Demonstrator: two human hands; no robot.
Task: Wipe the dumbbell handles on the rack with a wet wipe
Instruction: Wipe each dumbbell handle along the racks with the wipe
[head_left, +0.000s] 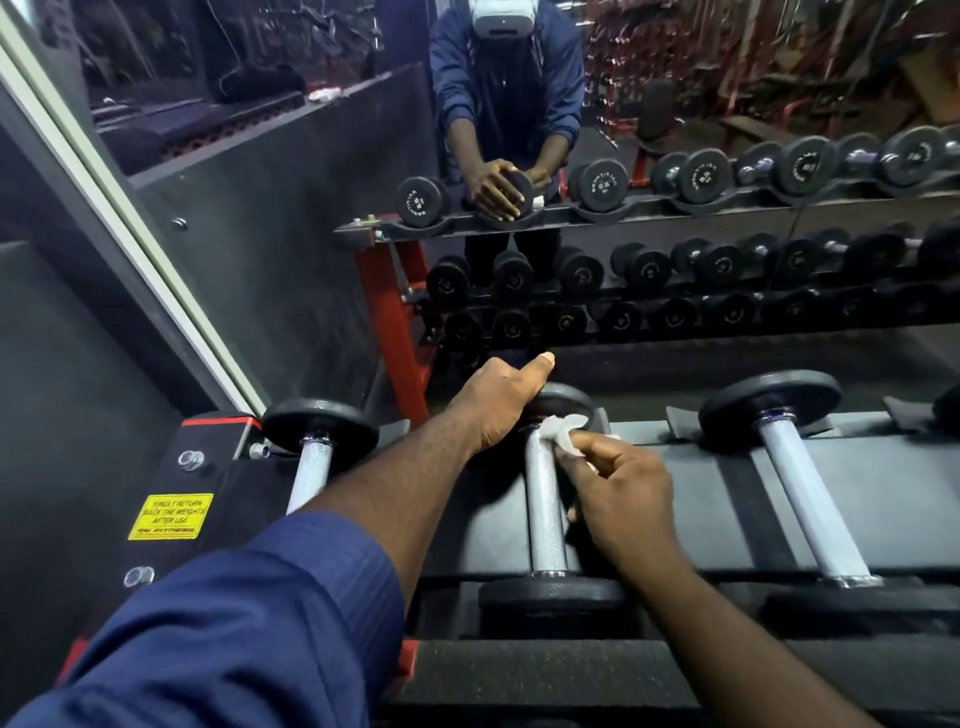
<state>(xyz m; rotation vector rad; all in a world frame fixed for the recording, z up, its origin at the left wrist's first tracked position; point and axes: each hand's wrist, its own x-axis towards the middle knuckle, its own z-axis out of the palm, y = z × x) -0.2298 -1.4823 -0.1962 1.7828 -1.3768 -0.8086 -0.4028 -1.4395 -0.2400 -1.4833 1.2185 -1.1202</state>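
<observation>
This is a gym. Dumbbells (810, 499) line a rack (701, 493) before a mirror (311, 208). A yellow sticker (170, 517) mentions returning weights.

**Dim gym shot, fisheye edges**

The room was pretty dim overall, with the light landing from above. The dumbbell handles (545, 519) caught soft glints along their tops, and the wet wipe (558, 428) was nearly blown out white. The mirror (727, 78) went murky and grainy, its reds smeared. Straight lines bowed near the edges, and the white frame (130, 223) at the left leaned hard. Up close, the sleeve (234, 623) looked soft.
</observation>
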